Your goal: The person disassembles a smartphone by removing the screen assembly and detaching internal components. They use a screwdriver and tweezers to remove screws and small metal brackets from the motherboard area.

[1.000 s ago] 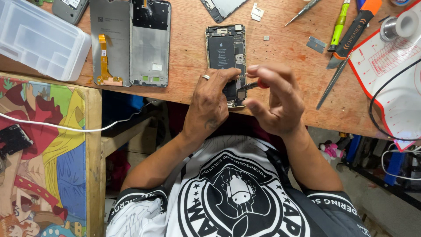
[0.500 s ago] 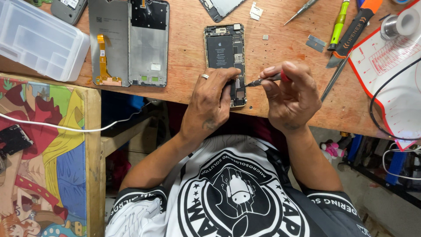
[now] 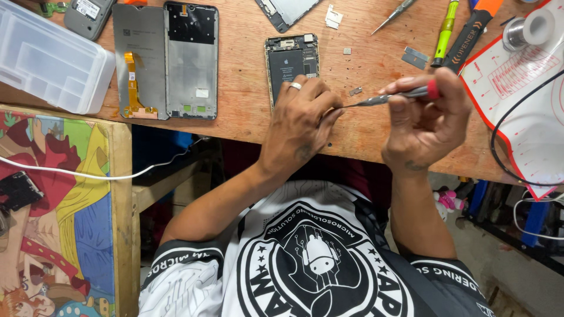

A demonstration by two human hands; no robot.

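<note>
My right hand [image 3: 424, 120] pinches the slim grey screwdriver with a red collar [image 3: 399, 94], its long axis pointing left toward my left hand [image 3: 299, 126]. My left fingers [image 3: 329, 115], pressed together, meet its tip just below the opened black-and-gold phone [image 3: 291, 61] on the wooden surface [image 3: 235, 126].

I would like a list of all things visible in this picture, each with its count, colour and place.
opened phone: 1, dark, table centre, under left hand
precision screwdriver: 1, grey with red end, in right hand
phone frames: 2, grey, left of opened phone
plastic organiser box: 1, clear, far left
green screwdriver: 1, top right
solder spool: 1, silver, top right
work mat: 1, white with red edge, right
wooden table: 1, brown
left hand: 1, ring, on opened phone
right hand: 1, gripping precision screwdriver
</note>
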